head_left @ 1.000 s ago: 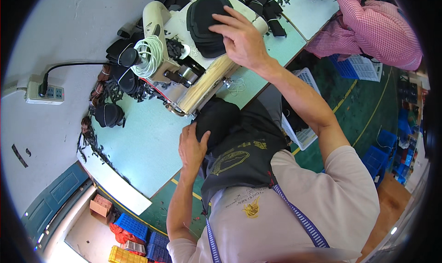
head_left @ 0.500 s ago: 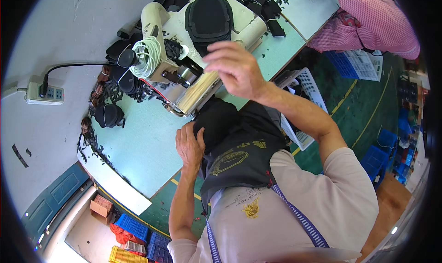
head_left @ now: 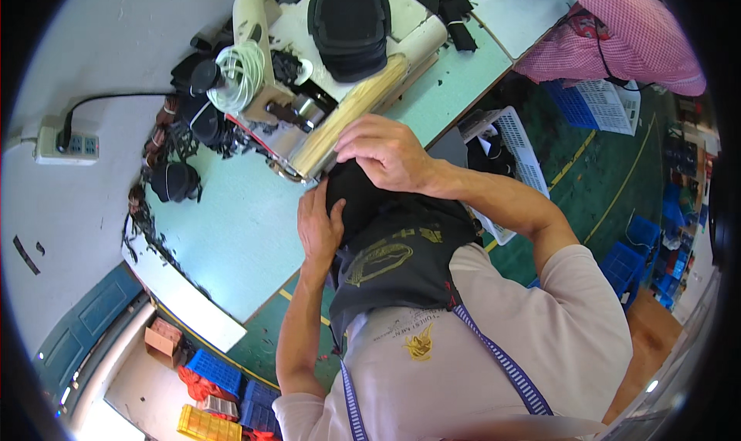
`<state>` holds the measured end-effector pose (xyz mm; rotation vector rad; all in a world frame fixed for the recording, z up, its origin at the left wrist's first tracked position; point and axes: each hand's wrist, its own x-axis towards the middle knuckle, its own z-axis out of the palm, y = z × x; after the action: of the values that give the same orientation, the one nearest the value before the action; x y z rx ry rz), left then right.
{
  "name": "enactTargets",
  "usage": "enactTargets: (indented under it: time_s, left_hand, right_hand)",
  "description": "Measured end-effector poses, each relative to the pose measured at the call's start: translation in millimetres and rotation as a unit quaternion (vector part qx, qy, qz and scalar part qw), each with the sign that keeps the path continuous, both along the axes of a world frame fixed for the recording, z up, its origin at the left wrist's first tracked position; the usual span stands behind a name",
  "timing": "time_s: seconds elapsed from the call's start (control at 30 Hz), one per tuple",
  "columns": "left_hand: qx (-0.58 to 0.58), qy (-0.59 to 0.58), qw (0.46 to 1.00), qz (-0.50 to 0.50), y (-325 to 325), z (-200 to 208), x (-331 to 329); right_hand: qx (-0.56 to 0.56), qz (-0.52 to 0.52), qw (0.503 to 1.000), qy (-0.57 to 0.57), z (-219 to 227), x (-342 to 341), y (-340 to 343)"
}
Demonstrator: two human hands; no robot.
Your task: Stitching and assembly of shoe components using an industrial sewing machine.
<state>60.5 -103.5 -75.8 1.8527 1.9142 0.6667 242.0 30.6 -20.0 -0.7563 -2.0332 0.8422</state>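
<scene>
A white machine with a straw-coloured bar along its front edge stands on the pale green table. Stacked on its bed are black, rounded pads. Black material lies on my lap at the machine's front, partly covered by my hands. My left hand lies at its left edge, fingers stretched toward the machine, thumb apart over the black. Above the material hovers my right hand, fingers loosely bent and apart, tips close to the bar. No held thing shows in it.
Coiled pale tubing hangs at the machine's left. Bundled black pieces and scraps lie along the wall side of the table. White crates stand on the floor at right. A co-worker's pink checked sleeve shows at upper right.
My right hand has come down from beside the pad stack to the black material at my lap. The left hand stays at its edge. The whole view has shifted slightly.
</scene>
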Motion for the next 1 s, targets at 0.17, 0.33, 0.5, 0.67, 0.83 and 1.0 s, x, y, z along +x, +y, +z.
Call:
enactTargets:
  time_s: [0.17,0.33,0.5,0.67,0.83,1.0]
  left_hand:
    - [-0.038,-0.045,0.998,0.017,2,-6,-4]
    - [-0.147,-0.163,0.971,0.093,3,2,-11]
    - [-0.192,-0.492,0.847,0.07,23,43,-31]
    - [-0.202,-0.388,0.896,0.082,50,61,-42]
    - [-0.061,-0.191,0.979,0.03,80,66,-52]
    - [-0.161,-0.254,0.95,0.087,93,73,-57]
  right_hand:
    - [-0.007,0.003,1.0,-0.003,-2,2,0]
    - [-0.11,0.06,0.991,-0.042,-6,9,-4]
    - [-0.157,0.241,0.942,-0.174,1,13,1]
    - [-0.234,0.204,0.944,-0.114,10,-3,16]
    - [-0.24,0.176,0.947,-0.12,14,-15,33]
    - [-0.275,0.125,0.941,-0.152,14,-18,42]
